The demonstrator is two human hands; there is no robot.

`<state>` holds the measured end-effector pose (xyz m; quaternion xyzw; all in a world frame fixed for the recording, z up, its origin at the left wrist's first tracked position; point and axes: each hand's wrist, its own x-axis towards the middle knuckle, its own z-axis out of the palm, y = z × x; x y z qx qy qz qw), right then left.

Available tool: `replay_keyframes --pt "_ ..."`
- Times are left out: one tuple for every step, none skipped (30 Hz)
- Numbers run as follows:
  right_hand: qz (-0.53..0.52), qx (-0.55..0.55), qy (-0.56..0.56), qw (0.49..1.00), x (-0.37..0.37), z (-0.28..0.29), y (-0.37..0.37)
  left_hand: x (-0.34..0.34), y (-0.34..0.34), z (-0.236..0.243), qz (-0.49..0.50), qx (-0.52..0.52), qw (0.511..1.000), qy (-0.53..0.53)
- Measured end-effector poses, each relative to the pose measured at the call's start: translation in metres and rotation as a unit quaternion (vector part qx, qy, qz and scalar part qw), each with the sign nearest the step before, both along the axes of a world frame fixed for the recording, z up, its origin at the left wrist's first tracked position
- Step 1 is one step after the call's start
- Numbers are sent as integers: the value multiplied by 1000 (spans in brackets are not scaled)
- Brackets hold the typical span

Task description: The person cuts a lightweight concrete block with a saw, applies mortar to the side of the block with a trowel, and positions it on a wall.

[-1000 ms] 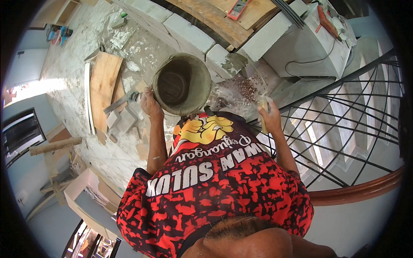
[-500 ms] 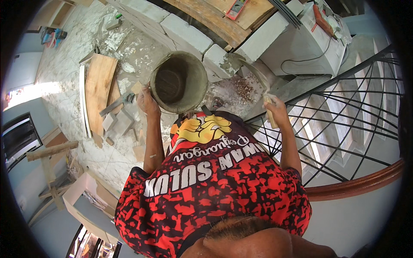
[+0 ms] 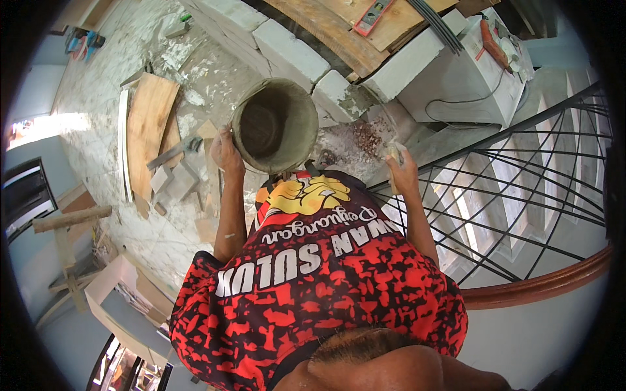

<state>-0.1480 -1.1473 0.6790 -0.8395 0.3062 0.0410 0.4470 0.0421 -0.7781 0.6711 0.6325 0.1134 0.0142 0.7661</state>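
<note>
My left hand (image 3: 226,151) grips the left side of a grey, mortar-stained bucket (image 3: 297,124), tilted so that its dark inside faces me. In my right hand (image 3: 404,172) is a trowel (image 3: 392,155), held by its pale handle. Its blade is blurred and points away from me, towards the end of a white block (image 3: 334,93) in a low wall. Grey wet mortar (image 3: 360,101) clings to that block's end. Below the blade, reddish rubble (image 3: 370,138) lies on the floor.
A black metal railing (image 3: 515,163) with a brown handrail (image 3: 548,278) curves along the right. Boards with a red spirit level (image 3: 373,17) lie behind the wall. An orange power tool (image 3: 493,44) sits on a white block stack. At left are planks (image 3: 151,124), a handsaw (image 3: 171,154) and block offcuts (image 3: 182,182).
My right hand has moved left and inward with the trowel, closer to the bucket. My left hand still holds the bucket, and the view has shifted slightly.
</note>
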Motion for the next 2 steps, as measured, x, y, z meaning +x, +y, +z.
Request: replay_keyframes --pt "-2 1 -9 1000 -3 8 2 1 1 1 -4 -14 1000 -4" --pt "2 1 -9 1000 -1 7 3 1 2 0 -8 -27 1000 -9"
